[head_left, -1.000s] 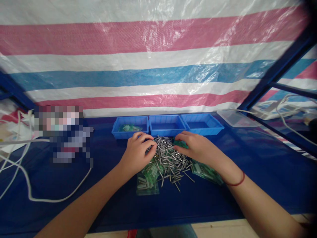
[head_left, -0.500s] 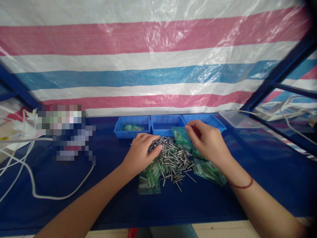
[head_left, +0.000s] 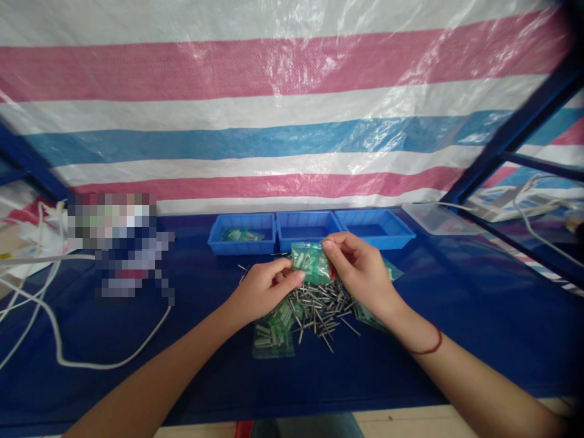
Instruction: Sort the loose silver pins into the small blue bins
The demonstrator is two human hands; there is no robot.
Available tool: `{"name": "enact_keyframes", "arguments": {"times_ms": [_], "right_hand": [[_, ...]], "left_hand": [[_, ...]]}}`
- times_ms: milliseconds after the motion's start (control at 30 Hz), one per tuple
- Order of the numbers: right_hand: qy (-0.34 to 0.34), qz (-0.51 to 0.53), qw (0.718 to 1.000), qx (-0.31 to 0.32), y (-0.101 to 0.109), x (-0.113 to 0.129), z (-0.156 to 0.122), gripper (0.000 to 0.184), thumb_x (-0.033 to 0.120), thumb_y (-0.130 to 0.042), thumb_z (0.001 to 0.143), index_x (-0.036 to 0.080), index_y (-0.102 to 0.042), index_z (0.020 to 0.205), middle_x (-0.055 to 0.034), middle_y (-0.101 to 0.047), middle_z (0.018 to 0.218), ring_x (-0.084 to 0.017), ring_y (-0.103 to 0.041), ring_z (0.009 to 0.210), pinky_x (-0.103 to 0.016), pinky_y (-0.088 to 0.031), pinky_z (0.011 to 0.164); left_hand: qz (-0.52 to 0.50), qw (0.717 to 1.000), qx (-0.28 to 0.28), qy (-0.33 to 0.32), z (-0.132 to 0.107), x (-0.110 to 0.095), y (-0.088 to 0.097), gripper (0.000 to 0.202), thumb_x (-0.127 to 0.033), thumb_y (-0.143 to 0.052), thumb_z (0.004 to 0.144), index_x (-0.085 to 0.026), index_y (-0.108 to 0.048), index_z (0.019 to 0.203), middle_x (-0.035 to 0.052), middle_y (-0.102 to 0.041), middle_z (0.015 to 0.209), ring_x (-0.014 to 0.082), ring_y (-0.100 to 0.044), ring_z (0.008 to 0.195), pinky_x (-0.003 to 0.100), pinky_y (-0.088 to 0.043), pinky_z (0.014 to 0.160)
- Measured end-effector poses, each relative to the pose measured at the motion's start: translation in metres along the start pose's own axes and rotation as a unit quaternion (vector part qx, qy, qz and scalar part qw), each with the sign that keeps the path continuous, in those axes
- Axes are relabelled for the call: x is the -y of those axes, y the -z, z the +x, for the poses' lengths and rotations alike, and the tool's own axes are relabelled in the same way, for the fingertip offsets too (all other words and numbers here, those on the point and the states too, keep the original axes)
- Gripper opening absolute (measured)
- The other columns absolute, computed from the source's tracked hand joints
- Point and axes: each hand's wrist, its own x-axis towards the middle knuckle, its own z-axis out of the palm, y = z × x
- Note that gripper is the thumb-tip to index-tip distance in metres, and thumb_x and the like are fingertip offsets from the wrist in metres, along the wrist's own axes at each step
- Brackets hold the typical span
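A small green-tinted plastic bag with pale short pieces inside is held up between both hands. My left hand pinches its left edge between thumb and fingers. On its right edge, my right hand has thumb and fingers closed. Below the bag lies a heap of thin metal pins, like rivets or nails; my hands hide part of it. Several similar green bags lie at the heap's left, and another green bag shows partly under my right hand.
Three blue bins stand in a row behind the heap: the left bin contains green bags, beside the middle bin and right bin. A clear plastic lid lies farther right. White cables loop across the blue table at left.
My right hand has brought the green bag left and nearer, over the pins. My left hand, earlier spread over the heap, now grips the bag's left edge.
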Motion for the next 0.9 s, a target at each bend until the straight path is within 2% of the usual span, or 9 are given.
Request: {"name": "enact_keyframes", "arguments": {"times_ms": [133,300,500,567,667,800,900], "right_hand": [[-0.017,0.032,0.999,0.020,0.001,0.000,0.001,0.028,0.046,-0.055,0.087,0.019,-0.056,0.089,0.0044,-0.054,0.052,-0.011,-0.053,0.045,-0.024,-0.044,0.046],[-0.062,0.058,0.994,0.074,0.003,0.001,0.004,0.027,0.045,-0.056,0.087,0.018,-0.056,0.089,0.0039,-0.056,0.054,-0.011,-0.054,0.047,-0.024,-0.045,0.048],[-0.068,0.062,0.993,0.080,0.006,-0.003,0.006,0.024,0.041,-0.058,0.086,0.017,-0.057,0.085,0.0076,-0.046,0.053,-0.004,-0.037,0.040,-0.019,-0.027,0.038],[-0.078,0.088,0.989,0.090,0.006,-0.003,0.006,0.024,0.042,-0.058,0.086,0.018,-0.057,0.088,0.0076,-0.049,0.051,-0.003,-0.033,0.036,-0.018,-0.022,0.034],[-0.105,0.136,0.980,0.103,0.004,0.000,0.005,0.025,0.043,-0.059,0.085,0.020,-0.057,0.090,0.0052,-0.060,0.058,-0.002,-0.031,0.031,-0.018,-0.019,0.030],[-0.139,0.183,0.969,0.087,0.002,0.004,0.003,0.026,0.045,-0.060,0.084,0.019,-0.058,0.088,0.0005,-0.068,0.076,-0.002,-0.040,0.032,-0.017,-0.028,0.030],[-0.147,0.194,0.966,0.086,0.002,0.005,0.003,0.026,0.045,-0.061,0.082,0.019,-0.059,0.087,0.0001,-0.067,0.076,-0.006,-0.053,0.041,-0.018,-0.040,0.035]], "left_hand": [[-0.001,1.000,0.000,0.009,0.000,-0.002,0.002,0.035,-0.040,-0.043,0.093,-0.017,-0.057,0.070,-0.0025,-0.060,0.062,0.0095,-0.046,0.050,0.022,-0.031,0.051],[-0.005,0.999,-0.034,0.006,0.001,-0.004,0.007,0.034,-0.038,-0.048,0.091,-0.018,-0.053,0.064,-0.0039,-0.057,0.058,0.0100,-0.048,0.051,0.021,-0.032,0.052],[-0.013,0.998,-0.060,0.011,0.001,-0.003,0.007,0.035,-0.039,-0.049,0.091,-0.018,-0.050,0.063,-0.0051,-0.053,0.055,0.0095,-0.049,0.051,0.021,-0.034,0.053],[-0.028,0.997,-0.076,0.005,0.002,-0.001,0.006,0.032,-0.037,-0.047,0.092,-0.017,-0.052,0.067,-0.0043,-0.056,0.058,0.0093,-0.049,0.052,0.021,-0.035,0.054],[-0.089,0.991,-0.100,0.010,0.004,0.005,0.005,0.023,-0.035,-0.046,0.093,-0.017,-0.058,0.086,-0.0019,-0.061,0.068,0.0086,-0.048,0.052,0.020,-0.037,0.052],[-0.164,0.979,-0.120,0.004,0.007,0.010,0.004,0.024,-0.035,-0.049,0.091,-0.017,-0.059,0.103,0.0031,-0.066,0.083,0.0083,-0.050,0.054,0.020,-0.041,0.051],[-0.183,0.975,-0.129,0.001,0.006,0.010,0.004,0.029,-0.037,-0.049,0.092,-0.017,-0.060,0.110,0.0038,-0.066,0.084,0.0082,-0.052,0.055,0.020,-0.043,0.052]]}}
